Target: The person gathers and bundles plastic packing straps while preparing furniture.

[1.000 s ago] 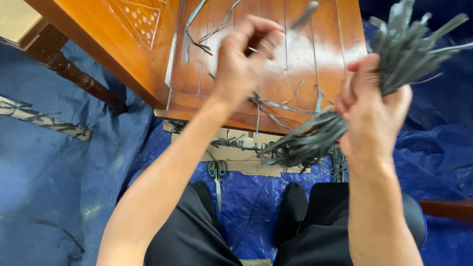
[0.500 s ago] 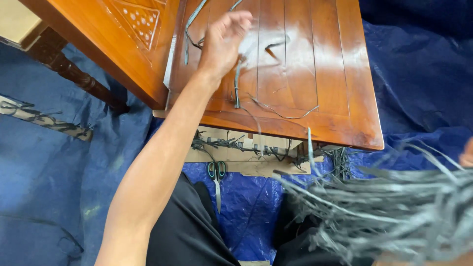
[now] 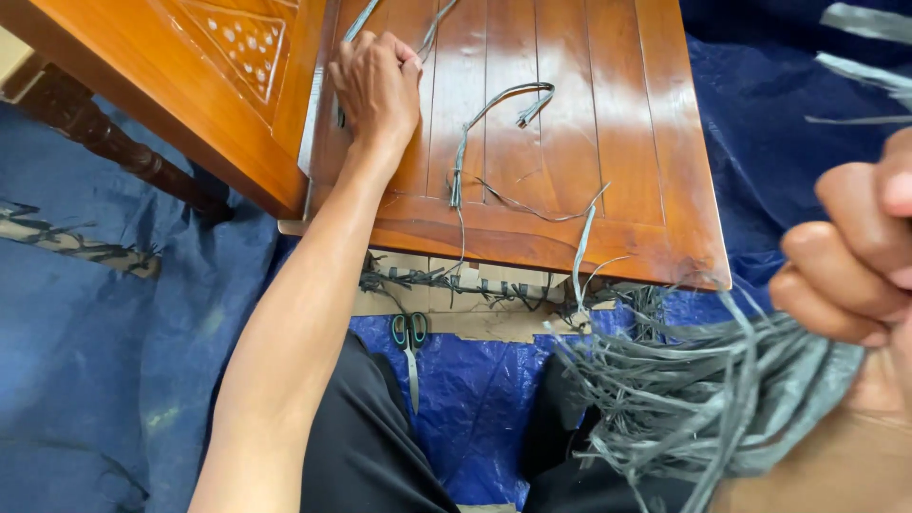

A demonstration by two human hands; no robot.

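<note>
Left hand: your left hand rests knuckles-up on the wooden tabletop, fingers curled over the end of a grey strip near the far edge
Right hand: your right hand, close to the camera at the right edge, is clenched around a thick bundle of grey strips that fans out to the left above your lap
Loose strip: a knotted strip lies curved on the tabletop, just right of your left hand and apart from it
Table edge: more strips hang over the near edge
Below: scissors with green handles lie on the blue tarpaulin, beside a piece of cardboard
</note>
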